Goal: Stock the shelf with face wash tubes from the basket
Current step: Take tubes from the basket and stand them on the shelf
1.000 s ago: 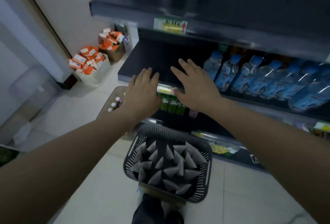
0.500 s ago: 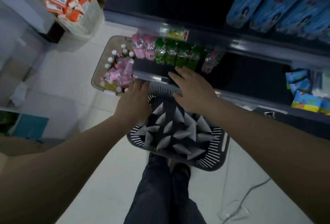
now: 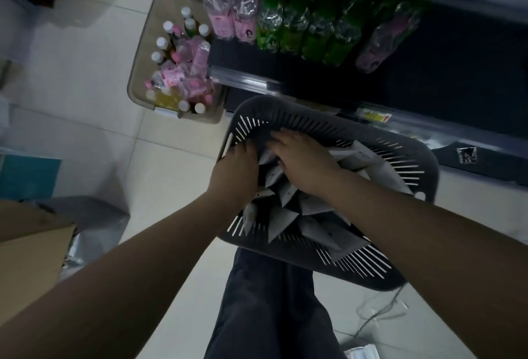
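Note:
A dark grey slatted basket stands on the floor in front of my legs, packed with several white face wash tubes standing tails up. Both my hands are inside its far left part. My left hand reaches down by the left wall, fingers curled in among the tubes. My right hand lies over the tubes beside it, fingers curled round their white ends. The dark lower shelf runs just beyond the basket.
Pink bottles and green bottles stand on the bottom shelf. A beige bin of small bottles sits on the floor left of the basket. A cardboard box is at the near left, and a cable lies at the right.
My view has tipped from the shelves down to the floor. Both hands dropped from shelf height into the basket and curled onto the tubes.

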A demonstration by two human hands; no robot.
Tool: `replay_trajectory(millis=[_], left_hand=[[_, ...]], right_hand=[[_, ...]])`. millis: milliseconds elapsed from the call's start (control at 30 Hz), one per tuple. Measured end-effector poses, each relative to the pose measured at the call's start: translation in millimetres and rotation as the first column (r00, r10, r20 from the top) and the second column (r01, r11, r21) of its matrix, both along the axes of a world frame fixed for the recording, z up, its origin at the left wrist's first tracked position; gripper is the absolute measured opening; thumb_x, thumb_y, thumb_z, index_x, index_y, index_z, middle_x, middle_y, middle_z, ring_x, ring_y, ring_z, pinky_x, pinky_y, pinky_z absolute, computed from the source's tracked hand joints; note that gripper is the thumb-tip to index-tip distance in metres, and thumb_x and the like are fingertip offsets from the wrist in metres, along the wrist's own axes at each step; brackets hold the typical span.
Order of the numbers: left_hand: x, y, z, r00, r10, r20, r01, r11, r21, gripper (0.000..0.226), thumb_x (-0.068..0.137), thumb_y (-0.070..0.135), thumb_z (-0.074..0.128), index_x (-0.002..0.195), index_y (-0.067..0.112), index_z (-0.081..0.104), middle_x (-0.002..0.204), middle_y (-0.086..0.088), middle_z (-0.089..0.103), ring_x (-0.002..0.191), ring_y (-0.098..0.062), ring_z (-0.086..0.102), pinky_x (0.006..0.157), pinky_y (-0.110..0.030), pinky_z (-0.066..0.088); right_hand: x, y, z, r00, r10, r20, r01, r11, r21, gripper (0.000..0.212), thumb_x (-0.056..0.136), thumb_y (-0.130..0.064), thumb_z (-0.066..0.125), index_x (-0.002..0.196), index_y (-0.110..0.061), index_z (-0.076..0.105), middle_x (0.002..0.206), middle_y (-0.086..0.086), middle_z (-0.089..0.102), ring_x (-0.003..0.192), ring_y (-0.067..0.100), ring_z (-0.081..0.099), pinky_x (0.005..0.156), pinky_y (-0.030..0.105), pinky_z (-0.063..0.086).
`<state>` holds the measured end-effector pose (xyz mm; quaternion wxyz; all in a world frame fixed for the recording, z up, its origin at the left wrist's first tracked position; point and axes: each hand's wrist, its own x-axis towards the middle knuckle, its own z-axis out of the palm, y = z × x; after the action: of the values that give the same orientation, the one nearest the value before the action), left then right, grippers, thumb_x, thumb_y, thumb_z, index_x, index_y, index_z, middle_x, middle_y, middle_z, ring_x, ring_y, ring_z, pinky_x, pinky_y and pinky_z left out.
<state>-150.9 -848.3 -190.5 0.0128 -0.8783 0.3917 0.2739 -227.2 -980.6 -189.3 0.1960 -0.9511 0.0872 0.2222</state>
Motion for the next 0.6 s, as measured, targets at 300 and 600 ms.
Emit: replay_trajectory(millis=[300, 600], left_hand=[[5, -17, -14, 0.995, -0.079, 0.053, 0.071, 0.987, 0.143, 0.025, 0.091, 0.003, 0.044, 0.116, 0.004, 0.049, 0.111, -0.012, 0.064, 0.103, -0.033, 0.063, 0.075, -0.039, 0.05], [6, -21, 1, 0.983, -0.181, 0.038, 0.172, 0.972, 0.162, 0.022, 0.091, 0.005, 0.046, 0.112, 0.005, 0.053, 0.105, -0.012, 0.066, 0.099, -0.034, 0.064, 0.07, -0.036, 0.047]], right_hand=[[12, 3, -39, 1.0, -0.01, 0.008, 0.009, 1.0, 0.01, 0.029, 0.089, -0.008, 0.05, 0.115, -0.012, 0.063, 0.122, 0.007, 0.059, 0.114, 0.022, 0.053, 0.092, 0.032, 0.046], [6, -9, -31, 0.987, -0.152, -0.044, 0.154, 0.988, 0.03, 0.025, 0.091, -0.007, 0.045, 0.106, -0.012, 0.065, 0.109, 0.006, 0.064, 0.097, 0.021, 0.06, 0.071, 0.025, 0.044]])
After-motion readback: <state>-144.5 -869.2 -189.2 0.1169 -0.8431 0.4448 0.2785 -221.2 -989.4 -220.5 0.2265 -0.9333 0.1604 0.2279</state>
